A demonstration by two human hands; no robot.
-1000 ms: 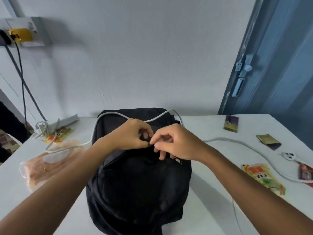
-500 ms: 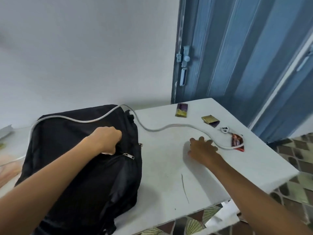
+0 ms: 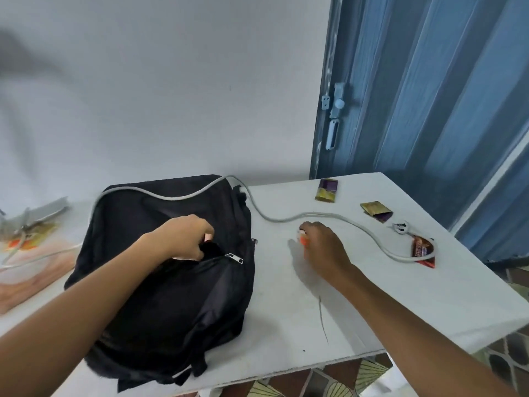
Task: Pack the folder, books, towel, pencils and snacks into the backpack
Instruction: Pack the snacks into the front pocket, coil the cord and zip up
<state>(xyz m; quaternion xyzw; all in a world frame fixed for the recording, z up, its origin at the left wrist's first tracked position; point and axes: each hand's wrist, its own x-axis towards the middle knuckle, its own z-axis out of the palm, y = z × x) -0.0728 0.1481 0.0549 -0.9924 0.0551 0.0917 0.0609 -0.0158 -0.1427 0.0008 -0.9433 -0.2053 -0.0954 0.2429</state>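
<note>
On table, head view: everything below is from the one head camera.
backpack [image 3: 171,282]: black, lying flat on the white table [image 3: 415,305], left of centre; front pocket zip partly undone, metal pull [image 3: 235,258] at the right end of the gap.
left hand [image 3: 186,239]: fingers curled, pinching the pocket fabric at the zip opening, holding the edge up.
right hand [image 3: 322,245]: on the table just right of the backpack, fingers curled down round a snack packet [image 3: 303,238]; only an orange and white bit shows at the fingertips, rest hidden under the hand.
cable [image 3: 286,220]: grey, runs over the top of the backpack, loops across the table behind the right hand, ends by a white plug [image 3: 400,226].
purple-gold snack [image 3: 327,189]: far side of the table, near the wall, well apart from the right hand.
gold wrapper [image 3: 375,211]: right of the purple-gold snack, just beside the plug.
red-brown snack bar [image 3: 423,250]: near the right table edge, touching the cable loop.
left side of table: orange-yellow packet [image 3: 27,239] under cable, blurred; pinkish soft item [image 3: 31,279] left of the backpack, too blurred to identify.
power strip [image 3: 47,209]: grey, at the wall, far left.
background: blue folding door [image 3: 429,96] with a pale latch [image 3: 335,104]; patterned floor tiles [image 3: 509,351] past the table edge.
</note>
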